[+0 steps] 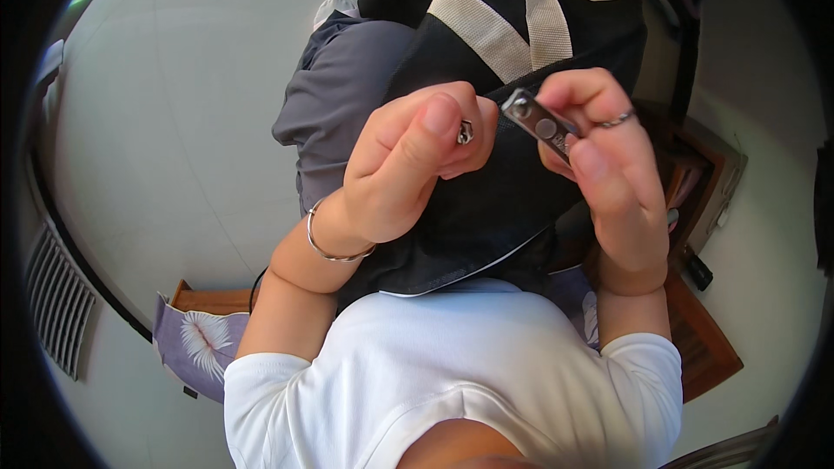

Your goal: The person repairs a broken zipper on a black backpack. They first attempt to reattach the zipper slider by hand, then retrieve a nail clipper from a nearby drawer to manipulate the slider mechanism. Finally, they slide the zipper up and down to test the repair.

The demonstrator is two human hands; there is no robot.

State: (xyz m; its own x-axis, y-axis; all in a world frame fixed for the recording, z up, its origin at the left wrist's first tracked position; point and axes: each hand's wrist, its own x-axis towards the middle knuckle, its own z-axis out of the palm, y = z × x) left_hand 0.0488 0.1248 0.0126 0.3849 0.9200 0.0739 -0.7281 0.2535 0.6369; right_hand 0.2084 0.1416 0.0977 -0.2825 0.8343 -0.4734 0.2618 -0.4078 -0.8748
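My right hand (608,165) grips a small silver nail clipper (539,124) between thumb and fingers, its jaw end pointing toward my left hand. A ring sits on one finger of the right hand. My left hand (408,165) is curled into a loose fist close in front of the clipper's jaw, with a ring (466,131) on one finger and a thin silver bracelet (326,239) at the wrist. Both hands hover over a black bag with beige straps (512,26) resting on my lap.
Grey trousers (339,104) cover my legs, and a white shirt fills the lower view. A wooden seat edge with a purple patterned cushion (195,339) shows at left. Wooden furniture (704,182) stands at right on a pale tiled floor (174,122).
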